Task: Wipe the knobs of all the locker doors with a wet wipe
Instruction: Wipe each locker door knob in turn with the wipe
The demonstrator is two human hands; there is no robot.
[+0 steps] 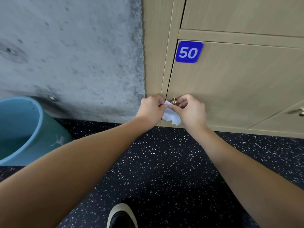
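While left hand (152, 106) and right hand (191, 109) pinch wet wipe (171, 116) (beside brass knob (174, 101)), door label (188, 52) reads "50".

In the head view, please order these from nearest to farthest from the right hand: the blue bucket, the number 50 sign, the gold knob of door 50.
From the right hand:
1. Gold knob, right beside its fingers.
2. Number 50 sign, above on the door.
3. Blue bucket, far left on the floor.
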